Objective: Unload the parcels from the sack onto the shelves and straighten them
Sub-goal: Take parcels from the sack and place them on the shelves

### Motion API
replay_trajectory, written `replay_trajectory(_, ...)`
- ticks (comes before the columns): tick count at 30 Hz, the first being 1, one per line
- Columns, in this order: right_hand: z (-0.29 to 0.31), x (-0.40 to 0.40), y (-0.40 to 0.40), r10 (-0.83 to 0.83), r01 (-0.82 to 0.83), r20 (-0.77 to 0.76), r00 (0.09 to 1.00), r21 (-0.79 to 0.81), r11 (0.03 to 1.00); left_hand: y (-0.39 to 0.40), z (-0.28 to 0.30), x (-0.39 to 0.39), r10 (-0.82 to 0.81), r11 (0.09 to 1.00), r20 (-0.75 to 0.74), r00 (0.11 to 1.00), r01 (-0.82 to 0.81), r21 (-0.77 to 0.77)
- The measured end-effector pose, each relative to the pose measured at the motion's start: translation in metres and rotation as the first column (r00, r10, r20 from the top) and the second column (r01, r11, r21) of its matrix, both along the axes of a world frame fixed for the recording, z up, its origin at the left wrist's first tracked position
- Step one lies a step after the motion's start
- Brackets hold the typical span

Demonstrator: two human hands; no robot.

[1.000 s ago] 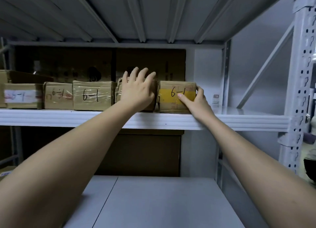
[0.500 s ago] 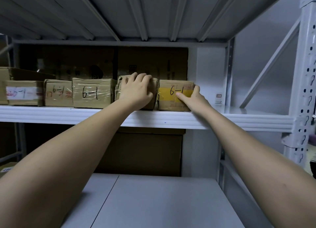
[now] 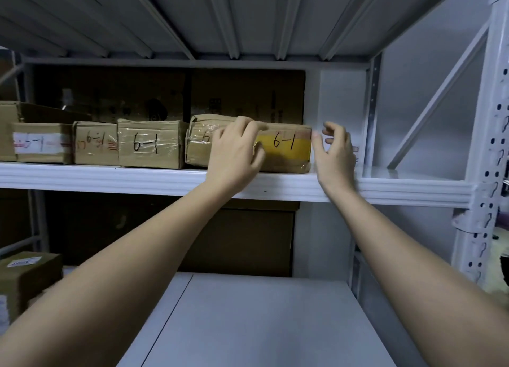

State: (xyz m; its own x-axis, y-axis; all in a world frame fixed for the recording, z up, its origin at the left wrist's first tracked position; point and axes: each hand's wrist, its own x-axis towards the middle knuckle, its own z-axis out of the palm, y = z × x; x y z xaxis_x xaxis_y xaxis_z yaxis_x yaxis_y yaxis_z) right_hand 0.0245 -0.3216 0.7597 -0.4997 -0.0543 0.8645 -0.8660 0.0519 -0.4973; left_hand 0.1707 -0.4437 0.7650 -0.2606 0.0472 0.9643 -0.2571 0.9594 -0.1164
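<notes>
A row of brown cardboard parcels marked "6-1" stands along the front of the white shelf (image 3: 110, 178). The rightmost parcel (image 3: 286, 147) has a yellow tape band. Beside it on the left sits a wrinkled parcel (image 3: 199, 143), then a clear-taped parcel (image 3: 150, 143). My left hand (image 3: 234, 154) hovers with curled fingers in front of the seam between the wrinkled and yellow-taped parcels. My right hand (image 3: 334, 152) is just right of the yellow-taped parcel, fingers spread, the thumb near its right edge. The sack is out of view.
Two more parcels (image 3: 95, 143) (image 3: 41, 143) continue the row leftwards. Large dark cartons (image 3: 248, 94) stand behind. The shelf right of the row is bare up to the perforated upright (image 3: 493, 152). Below lies a grey lower shelf (image 3: 261, 320), with a brown box (image 3: 26, 275) at its left.
Both hands have come off the parcels: the left slid right and off the wrinkled parcel's top, the right let go of the yellow-taped parcel's side and opened.
</notes>
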Motion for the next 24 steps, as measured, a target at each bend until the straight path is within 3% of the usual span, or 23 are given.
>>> replay_trajectory(4, -0.038, 0.017, 0.017, -0.018, -0.025, -0.220, 0.975, -0.190, 0.981, 0.028, -0.045, -0.003, -0.226, 0.973, -0.020, 0.974, 0.225, -0.047)
replay_trajectory(8, -0.103, 0.024, 0.031, -0.106, 0.059, -0.322, 0.941, -0.154, 0.986, 0.054, -0.111, -0.016, -0.324, 0.936, 0.184, 0.928, 0.343, -0.081)
replay_trajectory(12, -0.194, 0.022, 0.058, -0.151, 0.162, -0.238, 0.959, 0.026, 0.986, 0.074, -0.197, -0.031, -0.399, 0.916, 0.358, 0.845, 0.383, 0.116)
replay_trajectory(17, -0.314, 0.027, 0.114, -0.198, 0.197, -0.034, 0.980, 0.349, 0.916, 0.097, -0.305, -0.038, -0.434, 0.892, 0.503, 0.748, 0.281, 0.353)
replay_trajectory(20, -0.372, 0.033, 0.153, -0.242, 0.169, 0.059, 0.969, 0.558, 0.812, 0.117, -0.355, -0.037, -0.456, 0.874, 0.595, 0.662, 0.208, 0.438)
replay_trajectory(24, -0.443, 0.043, 0.210, -0.377, 0.148, 0.105, 0.920, 0.798, 0.584, 0.147, -0.410, -0.034, -0.476, 0.863, 0.701, 0.531, 0.128, 0.488)
